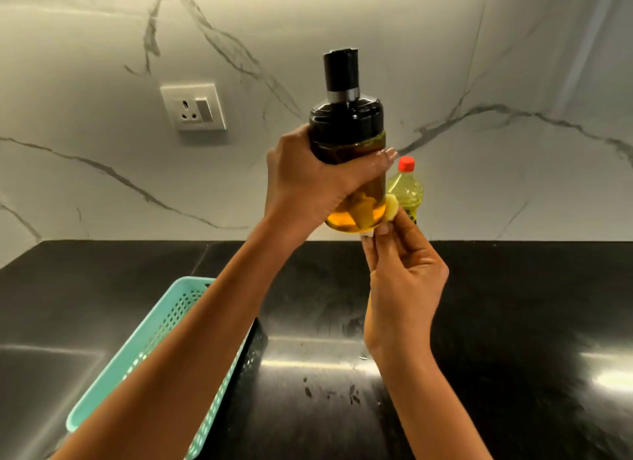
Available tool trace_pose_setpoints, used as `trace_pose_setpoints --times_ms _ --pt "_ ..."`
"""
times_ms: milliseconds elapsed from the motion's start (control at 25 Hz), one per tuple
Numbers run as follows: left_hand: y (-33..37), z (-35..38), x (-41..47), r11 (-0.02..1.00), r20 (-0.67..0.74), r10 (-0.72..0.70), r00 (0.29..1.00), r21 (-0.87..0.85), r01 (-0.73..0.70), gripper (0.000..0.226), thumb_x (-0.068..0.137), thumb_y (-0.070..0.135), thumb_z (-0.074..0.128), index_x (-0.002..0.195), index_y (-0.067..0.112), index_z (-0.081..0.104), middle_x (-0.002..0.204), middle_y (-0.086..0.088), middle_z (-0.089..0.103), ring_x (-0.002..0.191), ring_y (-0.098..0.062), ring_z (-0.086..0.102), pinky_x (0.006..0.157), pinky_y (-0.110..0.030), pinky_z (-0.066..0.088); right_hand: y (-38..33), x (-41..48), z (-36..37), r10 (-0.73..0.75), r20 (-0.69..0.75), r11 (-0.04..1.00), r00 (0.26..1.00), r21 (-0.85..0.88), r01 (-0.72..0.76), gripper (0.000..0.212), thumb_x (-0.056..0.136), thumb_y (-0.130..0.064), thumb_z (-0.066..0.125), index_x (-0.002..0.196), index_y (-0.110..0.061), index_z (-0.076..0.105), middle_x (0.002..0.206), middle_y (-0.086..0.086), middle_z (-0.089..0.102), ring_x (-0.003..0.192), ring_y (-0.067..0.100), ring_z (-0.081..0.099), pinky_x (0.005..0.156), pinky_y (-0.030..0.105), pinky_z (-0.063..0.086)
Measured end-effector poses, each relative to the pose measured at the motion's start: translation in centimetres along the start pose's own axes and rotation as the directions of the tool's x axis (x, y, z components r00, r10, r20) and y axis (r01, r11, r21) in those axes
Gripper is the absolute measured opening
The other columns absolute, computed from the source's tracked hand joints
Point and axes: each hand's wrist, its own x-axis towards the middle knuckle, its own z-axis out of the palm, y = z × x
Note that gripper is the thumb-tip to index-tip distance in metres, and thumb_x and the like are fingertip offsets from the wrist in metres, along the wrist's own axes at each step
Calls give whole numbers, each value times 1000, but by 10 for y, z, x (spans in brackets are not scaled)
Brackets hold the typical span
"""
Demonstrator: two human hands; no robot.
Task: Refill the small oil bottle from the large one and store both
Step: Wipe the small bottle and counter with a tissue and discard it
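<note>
Small oil bottle (349,144): black pump cap, amber oil in the lower part, lifted above the desk (496,305); your left hand (308,182) is wrapped around its body. Your right hand (400,274): fingertips pinch a pale scrap against the bottle's base. Large oil bottle (406,189): red cap, upright at the marble wall (445,66), just behind. Teal basket (137,350): desk, lower left.
</note>
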Motion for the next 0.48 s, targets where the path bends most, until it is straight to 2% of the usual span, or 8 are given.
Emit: trace_pose_setpoints --times_ms 80,240,400,480 --pt "8 -1 -1 999 14 27 1000 -29 -26 27 62 40 81 76 42 58 76 22 62 76 8 61 70 -11 50 -11 6 6 48 19 998 999 46 -49 28 90 -3 51 115 -7 63 104 3 71 100 9 66 80 16 53" --pt "24 -5 5 996 23 49 999 -81 -47 26 60 41 80 73 41 58 75 19 65 77 5 63 71 -16 52 -29 17 18 244 132 946 961 187 -266 23 90 1 50 96 -11 68 89 1 74 91 14 69 81 23 54" --pt "39 -8 21 995 1 30 1000 -97 -30 25 56 42 82 72 38 62 76 16 68 75 4 64 70 -19 52 -41 15 29 340 245 887 908 238 -396 44 87 7 47 63 -16 76 81 5 74 79 17 71 80 31 54" --pt "46 -8 27 997 -42 46 998 -54 -48 27 55 46 81 71 37 61 75 18 66 74 4 63 69 -16 51 -46 9 31 353 300 866 886 253 -431 36 83 6 50 68 -13 77 85 9 74 80 20 72 80 33 55"
